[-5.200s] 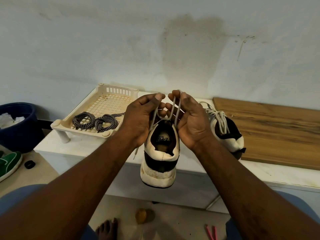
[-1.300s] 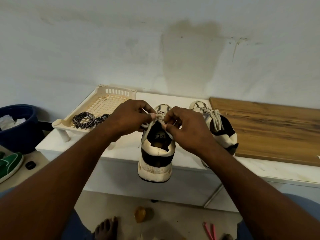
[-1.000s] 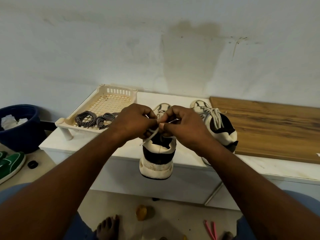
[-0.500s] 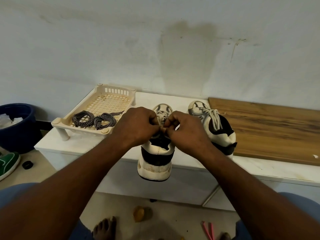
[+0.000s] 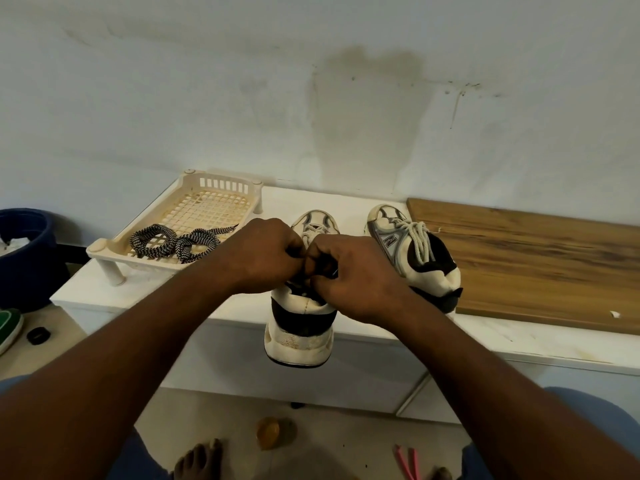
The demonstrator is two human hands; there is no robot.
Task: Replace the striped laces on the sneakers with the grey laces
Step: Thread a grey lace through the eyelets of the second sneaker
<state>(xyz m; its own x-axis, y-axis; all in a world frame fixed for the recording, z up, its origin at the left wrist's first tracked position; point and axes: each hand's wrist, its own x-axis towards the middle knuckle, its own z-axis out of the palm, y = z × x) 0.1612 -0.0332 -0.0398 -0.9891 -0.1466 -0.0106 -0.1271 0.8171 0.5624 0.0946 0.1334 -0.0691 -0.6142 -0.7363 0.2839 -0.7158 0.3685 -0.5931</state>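
Tight grip from both sides: the left hand (image 5: pixel 259 258) and right hand (image 5: pixel 349 271) are curled into fists, knuckles meeting, each pinching the grey lace (image 5: pixel 313 232) at the top of the near sneaker (image 5: pixel 299 327). What the lace does under the fingers is hidden from me. That sneaker sits toe to the wall on the white tabletop (image 5: pixel 156 296), its heel hanging over the front edge. Just to its right stands the second sneaker (image 5: pixel 412 251), already laced in grey, its heel touching a wooden board (image 5: pixel 536 258). To the left, the striped laces (image 5: pixel 176 240) lie coiled in a cream tray (image 5: pixel 221 183) on short legs. Further left, on the floor, are a blue tub (image 5: pixel 24 258) and a green shoe (image 5: pixel 8 325).
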